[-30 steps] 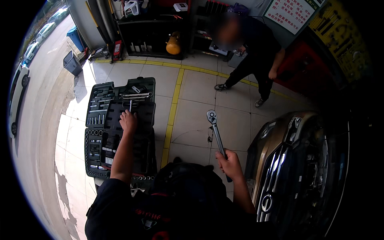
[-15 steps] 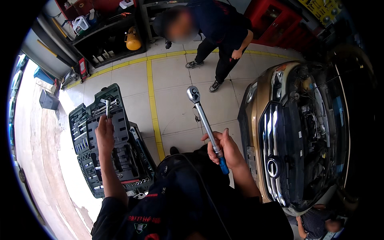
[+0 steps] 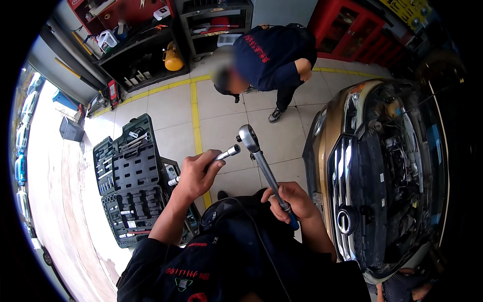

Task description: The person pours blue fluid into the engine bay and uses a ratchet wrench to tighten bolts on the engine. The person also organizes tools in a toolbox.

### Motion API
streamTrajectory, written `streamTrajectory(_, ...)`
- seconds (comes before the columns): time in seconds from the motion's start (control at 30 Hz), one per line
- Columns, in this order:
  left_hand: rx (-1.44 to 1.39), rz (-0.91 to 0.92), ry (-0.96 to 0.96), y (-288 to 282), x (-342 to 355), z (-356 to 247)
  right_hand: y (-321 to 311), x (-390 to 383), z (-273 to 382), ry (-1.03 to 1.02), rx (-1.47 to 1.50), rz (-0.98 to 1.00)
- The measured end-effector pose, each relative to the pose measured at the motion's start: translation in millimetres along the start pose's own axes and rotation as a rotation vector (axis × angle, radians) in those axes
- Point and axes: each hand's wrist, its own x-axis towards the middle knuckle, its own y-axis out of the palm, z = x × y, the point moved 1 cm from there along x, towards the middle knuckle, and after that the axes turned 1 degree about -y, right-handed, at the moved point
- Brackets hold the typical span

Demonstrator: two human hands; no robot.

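My left hand (image 3: 197, 175) is closed around a slim silver extension bar (image 3: 229, 152), whose hollow square or socket end points right and up. Its other end sticks out below the hand, over the tool case. In my right hand (image 3: 293, 200) is a torque wrench (image 3: 265, 168) with a round silver ratchet head, a grey shaft and a blue handle end; the fingers wrap the lower shaft. The bar's end is close to the wrench head, with a small gap between them. A green tool case (image 3: 136, 168) lies open at the left, holding sockets and spanners in its slots.
A gold car (image 3: 327, 151) with its engine bay exposed stands at the right. A co-worker (image 3: 266, 60) bends forward ahead, and another person (image 3: 402, 287) is at the lower right. Behind are a dark workbench (image 3: 136, 55), an orange tank (image 3: 172, 59) and a red cabinet (image 3: 342, 30).
My left hand has left the tool case and come right with the extension bar, up to the wrench head. The co-worker ahead has bent lower.
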Motion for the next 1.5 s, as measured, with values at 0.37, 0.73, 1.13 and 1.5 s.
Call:
streamTrajectory(0.37,0.017,0.058,0.067,47,42,-24,-57,-37,21,0.009,-0.253,-0.089)
streamTrajectory(0.73,-0.237,0.551,0.073,91,92,-43,-101,-92,77,0.103,-0.799,-0.384)
streamTrajectory(1.13,-0.327,0.396,0.349,187,125,-51,-119,-107,66,0.154,-1.15,-0.453)
streamTrajectory(1.5,-0.771,0.187,-0.251,273,258,-2,-150,-78,136,0.14,-0.637,-0.583)
